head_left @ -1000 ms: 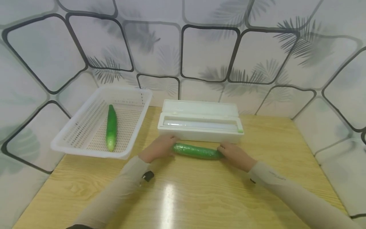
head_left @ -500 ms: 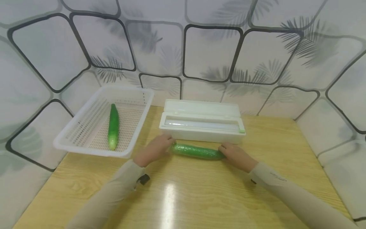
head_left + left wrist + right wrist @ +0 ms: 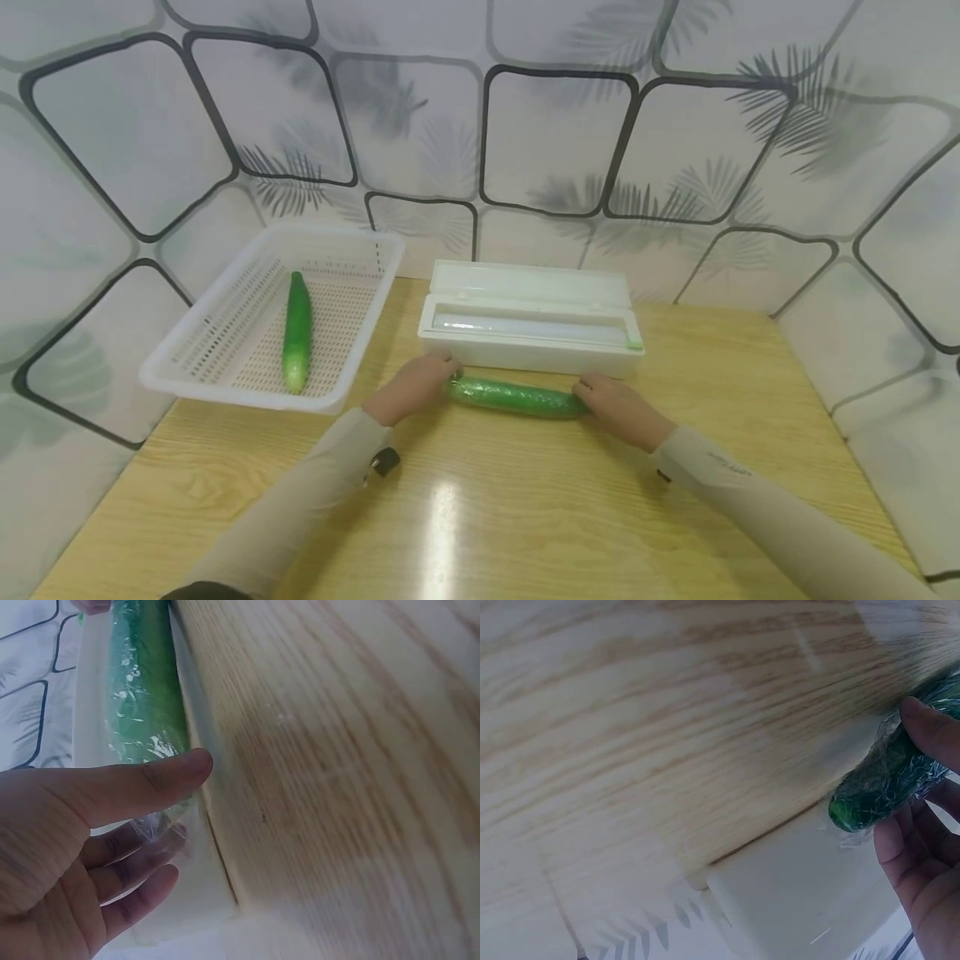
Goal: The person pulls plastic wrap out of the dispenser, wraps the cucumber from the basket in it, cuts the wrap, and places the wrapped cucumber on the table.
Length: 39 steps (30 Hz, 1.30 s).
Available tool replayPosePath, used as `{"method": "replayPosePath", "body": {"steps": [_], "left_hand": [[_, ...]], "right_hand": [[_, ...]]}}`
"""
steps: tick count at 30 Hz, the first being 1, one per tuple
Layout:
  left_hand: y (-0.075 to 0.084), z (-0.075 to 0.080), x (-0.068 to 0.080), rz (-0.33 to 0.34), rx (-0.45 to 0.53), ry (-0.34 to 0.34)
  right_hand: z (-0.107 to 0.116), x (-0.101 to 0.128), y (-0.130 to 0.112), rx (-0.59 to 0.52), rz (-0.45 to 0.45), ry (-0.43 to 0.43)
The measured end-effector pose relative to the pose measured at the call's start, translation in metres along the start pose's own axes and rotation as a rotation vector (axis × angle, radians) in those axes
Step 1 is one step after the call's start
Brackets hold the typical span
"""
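A cucumber wrapped in clear cling film (image 3: 517,397) lies crosswise on the table, in front of a white cling film dispenser (image 3: 532,354) whose lid stands up. My left hand (image 3: 417,387) is at its left end. In the left wrist view the thumb (image 3: 176,776) crosses over that end, and the fingers curl behind it against loose film. At the other end, my right hand (image 3: 618,408) holds the cucumber between thumb and fingers; in the right wrist view, crinkled film sticks out past the dark green tip (image 3: 847,814).
A white perforated basket (image 3: 341,350) stands at the left with an unwrapped cucumber (image 3: 297,333) in it. A roll of film (image 3: 525,327) shows through the dispenser's window. Patterned wall panels (image 3: 555,142) border the wooden table (image 3: 540,517) at the back and sides.
My left hand shifted slightly left and toward me, then came back to the cucumber's left end. The right hand keeps its place, and the cucumber has barely moved.
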<state>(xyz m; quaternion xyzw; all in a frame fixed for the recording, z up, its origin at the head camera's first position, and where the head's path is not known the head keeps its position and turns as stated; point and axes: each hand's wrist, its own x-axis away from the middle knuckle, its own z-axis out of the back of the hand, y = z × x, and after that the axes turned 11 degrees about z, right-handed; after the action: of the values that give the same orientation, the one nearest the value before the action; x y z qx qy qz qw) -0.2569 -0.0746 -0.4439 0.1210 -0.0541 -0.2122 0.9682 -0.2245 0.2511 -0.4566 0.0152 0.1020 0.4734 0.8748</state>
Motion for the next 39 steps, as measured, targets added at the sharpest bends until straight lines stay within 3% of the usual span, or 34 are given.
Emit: {"method": "replayPosePath", "body": {"steps": [5,11,22,33,39], "left_hand": [[-0.001,-0.002,-0.003,-0.056,-0.067,0.043],[-0.001,-0.003,-0.002,-0.091,-0.104,0.073],[-0.007,-0.007,0.004,-0.053,-0.103,-0.012],[-0.005,-0.004,0.003,-0.001,-0.029,-0.115],[-0.004,-0.005,0.003,0.031,0.008,-0.135]], "right_hand": [[0.0,-0.001,0.001,0.005,0.003,-0.011],[-0.005,0.0,0.007,-0.073,-0.014,-0.052],[-0.001,-0.003,0.009,-0.367,-0.17,-0.136],[-0.004,-0.002,0.006,-0.306,-0.136,-0.114],[-0.002,-0.005,0.006,-0.38,-0.234,-0.126]]}}
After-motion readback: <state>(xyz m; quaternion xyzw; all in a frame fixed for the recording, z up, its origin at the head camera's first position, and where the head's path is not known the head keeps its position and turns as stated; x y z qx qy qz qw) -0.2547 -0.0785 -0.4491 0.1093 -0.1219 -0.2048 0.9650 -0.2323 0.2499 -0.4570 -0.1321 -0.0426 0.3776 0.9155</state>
